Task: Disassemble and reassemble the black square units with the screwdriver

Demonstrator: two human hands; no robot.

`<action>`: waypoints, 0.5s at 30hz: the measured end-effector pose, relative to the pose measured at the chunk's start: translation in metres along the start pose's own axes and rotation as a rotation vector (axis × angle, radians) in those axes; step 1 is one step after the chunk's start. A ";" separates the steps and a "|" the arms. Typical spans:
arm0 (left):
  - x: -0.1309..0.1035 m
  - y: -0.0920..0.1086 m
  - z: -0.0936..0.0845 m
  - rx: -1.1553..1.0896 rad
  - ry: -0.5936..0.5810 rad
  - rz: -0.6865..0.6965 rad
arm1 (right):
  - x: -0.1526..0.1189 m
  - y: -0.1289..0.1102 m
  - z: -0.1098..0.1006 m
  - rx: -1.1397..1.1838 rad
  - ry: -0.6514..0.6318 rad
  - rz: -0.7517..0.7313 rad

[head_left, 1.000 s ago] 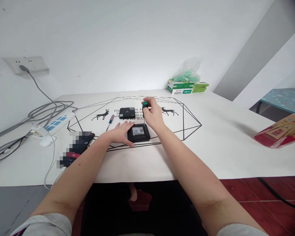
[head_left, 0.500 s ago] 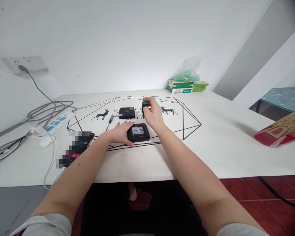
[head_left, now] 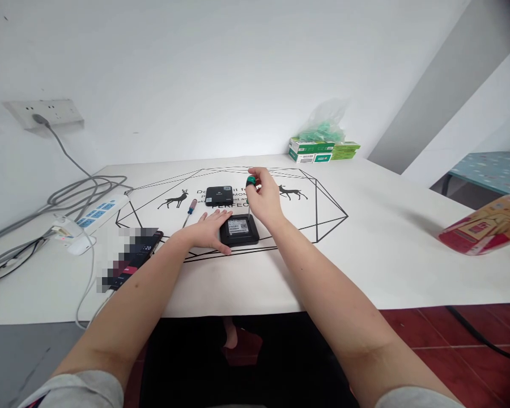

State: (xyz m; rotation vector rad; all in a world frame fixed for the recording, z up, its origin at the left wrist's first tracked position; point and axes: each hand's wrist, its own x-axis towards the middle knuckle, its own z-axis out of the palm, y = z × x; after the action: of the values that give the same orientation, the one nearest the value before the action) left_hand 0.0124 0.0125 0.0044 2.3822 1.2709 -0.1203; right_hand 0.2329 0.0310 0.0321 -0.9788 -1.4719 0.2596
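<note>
A square black device [head_left: 239, 229] with a white label lies on the white table mat. My left hand [head_left: 210, 231] rests against its left side, fingers spread and thumb along the near edge. In my right hand [head_left: 264, 198] is a screwdriver [head_left: 250, 181] with a green and black handle, held upright. Its thin shaft reaches down to the far right corner of the device; the tip is too small to make out. Just behind lies a second flat black box [head_left: 219, 195]. A second screwdriver [head_left: 191, 207], with a blue and reddish handle, lies to the left.
A phone [head_left: 138, 258] with a cable lies beside my left forearm. Further left are a power strip [head_left: 96, 215] and coiled grey cables [head_left: 89, 190]. Green and white boxes [head_left: 312, 148] under a plastic bag stand at the back right. A red-yellow package [head_left: 484, 226] is at far right.
The top of the screwdriver handle has shifted very slightly to the right as the fingers of my right hand turned a little around it. My left hand stays in place.
</note>
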 end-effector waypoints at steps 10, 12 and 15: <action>-0.001 0.001 -0.001 0.006 -0.001 0.005 | -0.002 0.002 0.001 -0.087 -0.017 -0.024; 0.000 -0.001 0.000 0.003 -0.001 0.007 | -0.001 0.002 0.002 -0.090 -0.010 -0.025; 0.001 -0.002 0.001 0.002 0.006 0.008 | -0.001 0.002 0.002 -0.078 0.010 -0.023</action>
State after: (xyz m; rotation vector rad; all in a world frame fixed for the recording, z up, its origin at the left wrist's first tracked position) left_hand 0.0115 0.0137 0.0028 2.3912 1.2640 -0.1120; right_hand 0.2323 0.0327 0.0296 -1.0234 -1.4927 0.1814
